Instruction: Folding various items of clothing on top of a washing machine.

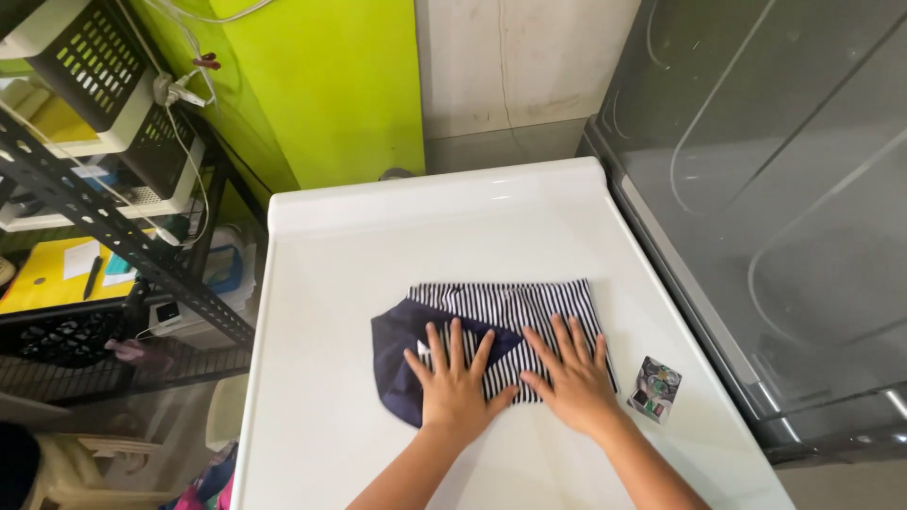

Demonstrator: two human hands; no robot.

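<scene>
A dark glass-fronted cabinet (784,217) fills the right side, its frame running along the right edge of a white tray-like table (378,255) with a raised rim. Behind the table stands a lime-green wall (321,85), with a pale tiled strip beside it. To the left a black metal rack (104,222) holds black and white slotted baskets (90,66), papers, a yellow folder (42,279) and a white cable (189,90); below it a plastic chair (76,463) shows in part. On the table, near its middle and a little toward the near edge, lies a folded cloth (515,312), navy-and-white striped, with a plain navy flap (397,349) turned out at its left. The left hand (455,382) rests flat on the cloth where flap and stripes meet, fingers spread and straight, gripping nothing. The right hand (572,378) lies flat just beside it on the striped part, fingers likewise spread and pressed down, its heel at the cloth's near edge; the two thumbs are close but apart. Right of the right hand, clear of the cloth, a small printed packet (655,388) lies on the bare table.
</scene>
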